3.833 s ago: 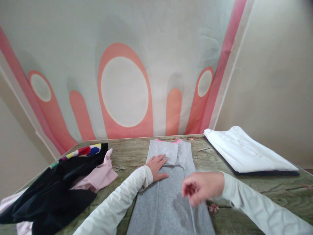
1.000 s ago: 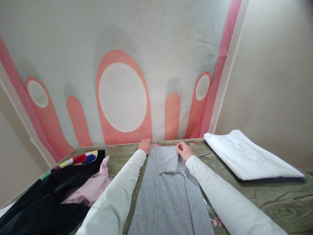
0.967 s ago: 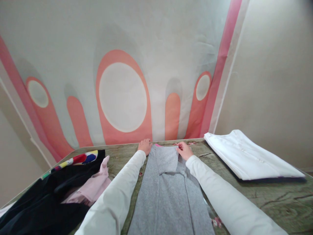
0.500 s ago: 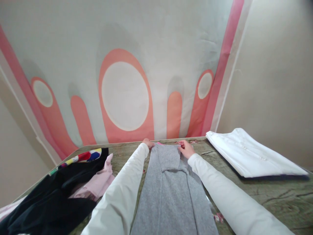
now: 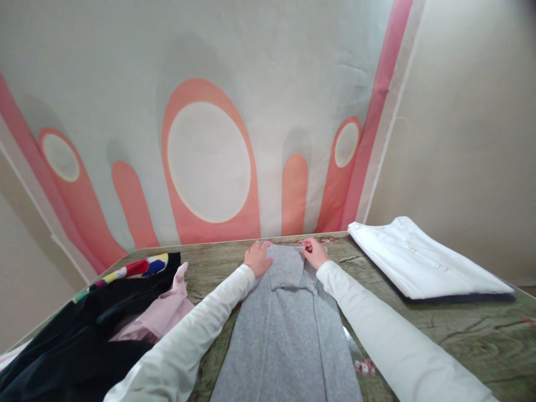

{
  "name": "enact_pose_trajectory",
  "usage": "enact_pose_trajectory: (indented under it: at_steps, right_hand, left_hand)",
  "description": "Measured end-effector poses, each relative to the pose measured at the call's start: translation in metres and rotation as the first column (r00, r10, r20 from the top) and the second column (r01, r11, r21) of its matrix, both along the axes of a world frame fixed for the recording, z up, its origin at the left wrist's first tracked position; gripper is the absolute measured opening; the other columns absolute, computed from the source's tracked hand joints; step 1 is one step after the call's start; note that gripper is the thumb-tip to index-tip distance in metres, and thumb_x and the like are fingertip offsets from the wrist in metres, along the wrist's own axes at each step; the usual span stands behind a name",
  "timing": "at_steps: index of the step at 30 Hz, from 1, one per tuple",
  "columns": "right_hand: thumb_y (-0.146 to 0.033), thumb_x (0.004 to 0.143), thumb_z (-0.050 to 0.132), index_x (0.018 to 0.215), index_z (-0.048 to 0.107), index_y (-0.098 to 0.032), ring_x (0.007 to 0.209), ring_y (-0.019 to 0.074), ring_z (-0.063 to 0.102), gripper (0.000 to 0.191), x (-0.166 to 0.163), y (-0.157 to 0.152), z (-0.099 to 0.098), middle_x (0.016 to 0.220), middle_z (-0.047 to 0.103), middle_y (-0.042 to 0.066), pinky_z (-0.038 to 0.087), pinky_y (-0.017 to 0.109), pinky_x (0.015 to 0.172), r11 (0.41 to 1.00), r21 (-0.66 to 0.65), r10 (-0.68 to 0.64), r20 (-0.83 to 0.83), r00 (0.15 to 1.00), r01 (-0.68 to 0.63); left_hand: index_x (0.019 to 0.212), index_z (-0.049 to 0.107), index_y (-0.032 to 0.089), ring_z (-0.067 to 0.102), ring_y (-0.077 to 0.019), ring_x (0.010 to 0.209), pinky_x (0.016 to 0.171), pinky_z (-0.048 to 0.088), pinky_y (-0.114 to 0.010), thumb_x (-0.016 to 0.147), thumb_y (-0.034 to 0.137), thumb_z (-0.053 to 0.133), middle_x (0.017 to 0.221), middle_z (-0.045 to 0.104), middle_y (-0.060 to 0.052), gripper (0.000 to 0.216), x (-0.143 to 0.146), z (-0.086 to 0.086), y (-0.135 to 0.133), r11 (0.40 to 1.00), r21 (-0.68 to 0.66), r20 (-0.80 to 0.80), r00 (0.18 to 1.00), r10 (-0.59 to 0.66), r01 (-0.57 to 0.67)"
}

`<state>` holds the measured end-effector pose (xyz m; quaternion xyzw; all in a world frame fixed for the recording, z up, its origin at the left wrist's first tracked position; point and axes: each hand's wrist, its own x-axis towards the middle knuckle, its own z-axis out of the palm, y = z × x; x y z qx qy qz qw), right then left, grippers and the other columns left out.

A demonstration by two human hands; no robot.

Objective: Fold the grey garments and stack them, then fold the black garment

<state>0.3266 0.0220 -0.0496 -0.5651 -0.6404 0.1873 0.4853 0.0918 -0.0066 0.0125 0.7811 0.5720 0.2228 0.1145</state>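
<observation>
A grey knit garment point(image 5: 288, 335) lies lengthwise on the table in front of me, with a folded-over flap at its far end. My left hand point(image 5: 257, 259) rests on the far left corner of that garment, its fingers stretched out and lying flat on the cloth. At the far right corner my right hand point(image 5: 315, 254) pinches the garment's edge between thumb and fingers. A small bit of pink shows at the far edge, close to my left fingertips. The garment's near end runs out of view at the bottom.
To the left lies a loose heap of black clothing point(image 5: 92, 335) with a pink cloth point(image 5: 161, 312) and a multicoloured piece point(image 5: 138, 269). Folded white garments point(image 5: 422, 262) are stacked at the right on the wood-patterned table point(image 5: 469, 335). A wall with a pink-orange printed hanging point(image 5: 209, 231) stands behind.
My left hand has come from beyond the garment's far left corner onto its top, fingers now spread flat. My right hand stays at the right corner. The view has shifted slightly.
</observation>
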Motion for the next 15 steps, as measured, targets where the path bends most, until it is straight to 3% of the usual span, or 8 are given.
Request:
enact_pose_trajectory:
  at_steps: [3, 5, 11, 15]
  right_hand:
    - [-0.015, 0.063, 0.058, 0.095, 0.052, -0.016, 0.066, 0.0114, 0.059, 0.032, 0.002, 0.003, 0.000, 0.081, 0.063, 0.003, 0.047, 0.027, 0.067, 1.000, -0.010, -0.013, -0.002, 1.000, 0.013]
    - [-0.017, 0.065, 0.058, 0.095, 0.052, -0.015, 0.067, 0.0117, 0.059, 0.031, 0.009, 0.007, 0.002, 0.081, 0.063, 0.004, 0.047, 0.026, 0.068, 0.999, -0.014, -0.038, 0.001, 0.999, 0.038]
    - [-0.020, 0.067, 0.057, 0.084, 0.058, -0.013, 0.071, 0.0157, 0.058, 0.019, 0.059, 0.011, 0.004, 0.081, 0.063, 0.007, 0.045, 0.032, 0.071, 0.984, -0.027, -0.175, 0.088, 0.981, 0.178]
    - [-0.022, 0.065, 0.061, 0.085, 0.062, -0.016, 0.072, 0.0152, 0.057, 0.021, 0.078, 0.005, 0.002, 0.087, 0.062, 0.007, 0.044, 0.031, 0.072, 0.990, -0.014, -0.132, 0.182, 0.974, 0.137]
  left_hand:
    - [0.127, 0.037, 0.023, 0.022, -0.0254, 0.128, 0.101, 0.019, -0.045, 0.083, 0.049, 0.040, 0.140, 0.026, -0.009, 0.052, 0.011, -0.004, -0.045, 0.941, -0.037, -0.246, 0.909, -0.336, 0.338]
    - [0.133, 0.027, 0.026, 0.018, -0.0253, 0.129, 0.102, 0.017, -0.046, 0.083, 0.056, 0.032, 0.142, 0.021, -0.008, 0.058, 0.015, -0.006, -0.067, 0.896, -0.061, -0.284, 0.853, -0.438, 0.440]
    - [0.135, 0.023, 0.030, 0.016, -0.0279, 0.129, 0.101, 0.013, -0.049, 0.081, 0.060, 0.031, 0.143, 0.020, -0.007, 0.062, 0.014, -0.007, -0.079, 0.887, -0.065, -0.296, 0.840, -0.454, 0.457]
    - [0.133, 0.026, 0.033, 0.015, -0.0294, 0.129, 0.101, 0.015, -0.050, 0.082, 0.059, 0.031, 0.143, 0.019, -0.005, 0.058, 0.013, -0.006, -0.076, 0.884, -0.072, -0.302, 0.835, -0.460, 0.462]
